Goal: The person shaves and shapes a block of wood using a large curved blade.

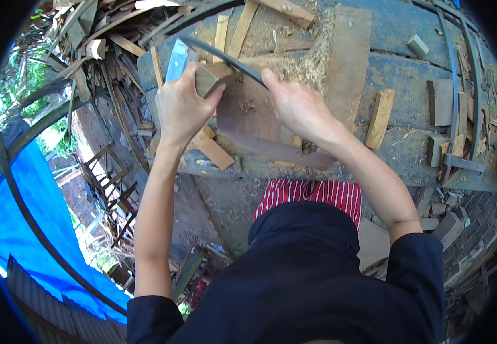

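My left hand (184, 106) grips a small wooden block (207, 80) near the far left of the workbench, with the thumb on the near side. My right hand (303, 109) is closed round the near end of a long, thin, dark file-like tool (225, 57). The tool slants away to the far left and lies across the top of the block or just above it; I cannot tell if they touch. Its handle end is hidden in my right hand. Below both hands sits a smooth brown wooden board (248, 112).
Sawdust and shavings (317, 57) cover part of the worn blue workbench (397, 74). A wood strip (380, 117), offcuts (440, 100) and a bar clamp (463, 163) lie to the right. A blue object (177, 60) stands beyond my left hand. Scrap wood (122, 43) is piled far left.
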### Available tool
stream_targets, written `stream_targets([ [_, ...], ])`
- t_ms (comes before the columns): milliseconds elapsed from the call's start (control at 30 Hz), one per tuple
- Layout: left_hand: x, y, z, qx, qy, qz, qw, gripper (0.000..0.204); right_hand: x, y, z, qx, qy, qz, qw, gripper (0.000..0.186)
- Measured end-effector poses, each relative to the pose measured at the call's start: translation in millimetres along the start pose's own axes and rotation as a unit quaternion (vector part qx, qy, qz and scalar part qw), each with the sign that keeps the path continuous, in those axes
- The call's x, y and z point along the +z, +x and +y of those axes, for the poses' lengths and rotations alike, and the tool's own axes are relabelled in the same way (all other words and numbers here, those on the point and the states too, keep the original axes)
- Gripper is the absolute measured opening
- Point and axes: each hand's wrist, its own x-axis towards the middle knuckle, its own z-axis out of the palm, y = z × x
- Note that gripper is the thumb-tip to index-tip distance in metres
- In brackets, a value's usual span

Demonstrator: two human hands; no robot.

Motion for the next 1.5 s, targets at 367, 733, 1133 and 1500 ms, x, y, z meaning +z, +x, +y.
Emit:
stream_targets([
  [367,3,-10,19,0.023,0.029,-0.004,0.999,0.034,-12,11,1,0.009,-0.007,-0.032,0.999,0.030],
  [733,0,3,11,0.014,0.004,-0.010,1.000,0.036,13,16,22,0.023,-0.004,-0.008,1.000,0.036],
  [1133,-1,1,2,0.000,-0.016,-0.001,1.000,0.037,0,-3,-1,-0.020,0.005,0.014,1.000,0.021],
  [1500,-7,0,4,0.009,-0.021,-0.013,1.000,0.037,-12,-4,-7,0.034,0.021,-0.048,0.998,0.020],
])
